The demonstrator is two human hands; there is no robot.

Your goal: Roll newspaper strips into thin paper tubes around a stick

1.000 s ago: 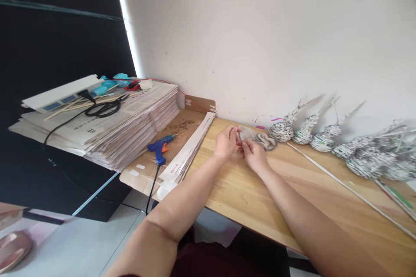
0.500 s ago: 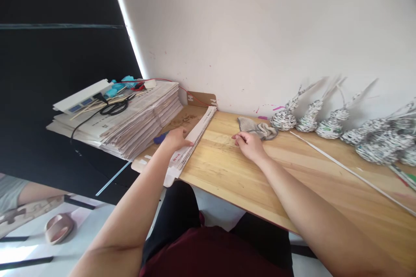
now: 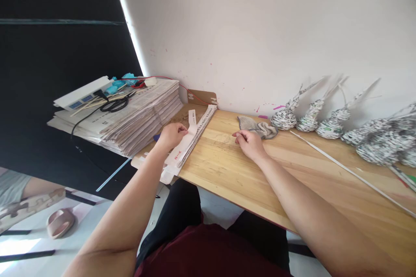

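From where I stand, the left hand point(image 3: 174, 135) is over the stack of newspaper strips point(image 3: 183, 149), its thumb and fingers brought together in a narrow pinch on what looks like the top strip point(image 3: 192, 119), whose far end stands askew from the rest. The stack lies lengthwise on the cardboard point(image 3: 183, 114), along the left side of the wooden table point(image 3: 224, 173). The right hand point(image 3: 250, 142) rests on the bare wood, just in front of the crumpled cloth point(image 3: 250, 124), fingers curled in and tips close together; whether something thin sits between them I cannot tell. For a clean lift, I'd judge it best to pinch one layer only, rubbing thumb against forefinger to shed any second strip that clings. A soft, steady pull along the length should suit such thin paper, since a sideways jerk could tear it or skew the stack. Keeping the wrist low but off the strips below would help them stay square. The right hand does well to stay near the table, well away from the long white paper rod point(image 3: 325, 155) and the woven newspaper gourds point(image 3: 284, 119) by the wall.
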